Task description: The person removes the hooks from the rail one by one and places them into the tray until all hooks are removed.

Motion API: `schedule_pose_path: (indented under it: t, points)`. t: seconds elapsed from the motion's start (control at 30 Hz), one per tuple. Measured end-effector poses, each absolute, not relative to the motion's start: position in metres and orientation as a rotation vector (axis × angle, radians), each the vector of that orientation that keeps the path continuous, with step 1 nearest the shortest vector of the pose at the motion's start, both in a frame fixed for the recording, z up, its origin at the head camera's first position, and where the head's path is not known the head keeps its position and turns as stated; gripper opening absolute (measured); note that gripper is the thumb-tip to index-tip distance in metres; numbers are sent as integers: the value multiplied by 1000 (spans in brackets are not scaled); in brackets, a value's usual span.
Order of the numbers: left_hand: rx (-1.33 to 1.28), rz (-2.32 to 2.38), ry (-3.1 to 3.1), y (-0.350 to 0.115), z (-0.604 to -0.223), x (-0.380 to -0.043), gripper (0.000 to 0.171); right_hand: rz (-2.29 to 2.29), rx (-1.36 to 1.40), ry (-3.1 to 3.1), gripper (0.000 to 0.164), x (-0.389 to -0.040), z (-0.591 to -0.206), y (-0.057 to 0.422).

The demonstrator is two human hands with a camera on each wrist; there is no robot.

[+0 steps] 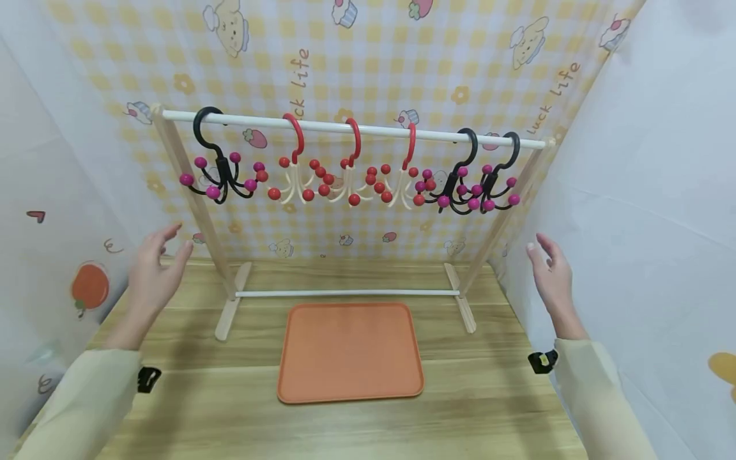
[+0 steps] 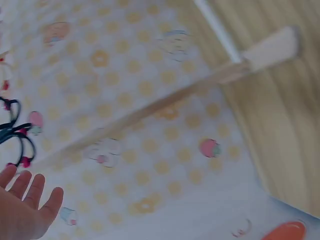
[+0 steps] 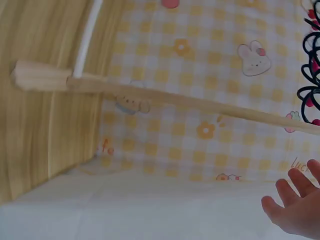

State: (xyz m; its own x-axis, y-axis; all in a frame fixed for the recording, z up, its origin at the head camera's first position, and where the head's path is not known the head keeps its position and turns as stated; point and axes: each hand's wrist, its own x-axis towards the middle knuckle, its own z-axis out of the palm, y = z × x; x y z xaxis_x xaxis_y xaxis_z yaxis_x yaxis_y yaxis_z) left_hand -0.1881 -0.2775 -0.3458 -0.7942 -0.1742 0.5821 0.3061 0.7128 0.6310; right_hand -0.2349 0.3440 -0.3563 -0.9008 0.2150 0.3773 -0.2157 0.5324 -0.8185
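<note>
My left hand is held in the air left of a wooden rack, thumb and fingers apart, touching nothing. On the other side my right hand hovers beyond the rack's right post, also holding nothing. From the rack's white top rod hang several octopus-shaped hooks. A black hook with magenta balls is at the left end, nearest my left hand. Cream hooks with red tops and red balls, one of them a red-topped hook, fill the middle. Two black hooks, including the rightmost hook, hang close together at the right.
An orange tray lies on the wooden table in front of the rack. The rack's lower white rod runs behind it between two wooden feet. A yellow checked cloth hangs at the back; white sheets flank both sides.
</note>
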Motion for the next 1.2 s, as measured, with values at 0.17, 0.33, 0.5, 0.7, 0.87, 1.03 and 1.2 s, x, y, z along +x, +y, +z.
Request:
schedule_pose_path:
  t: [0.17, 0.33, 0.5, 0.7, 0.87, 1.03, 1.2]
  points:
    - [-34, -1114, -2174, -262, -312, -195, 37, 1591, -159, -2220, 53, -245, -352, 342]
    - [-34, -1172, -2157, -251, -285, -208, 38, 1837, -299, -2206, 57, -250, -343, 332]
    - [-8, -1142, -2177, -245, -266, -221, 40, 2018, -311, -2165, 62, -262, -350, 331]
    - [57, -1107, -2226, -242, -250, -233, 44, 2057, -276, -2208, 63, -271, -356, 326]
    - [100, -1144, -2259, -240, -238, -243, 47, 2021, -272, -2239, 59, -281, -355, 321]
    - [124, -1197, -2274, -237, -228, -252, 48, 1970, -305, -2255, 60, -291, -349, 317]
    - [169, -1169, -2285, -234, -220, -261, 44, 1899, -314, -2295, 63, -295, -342, 312]
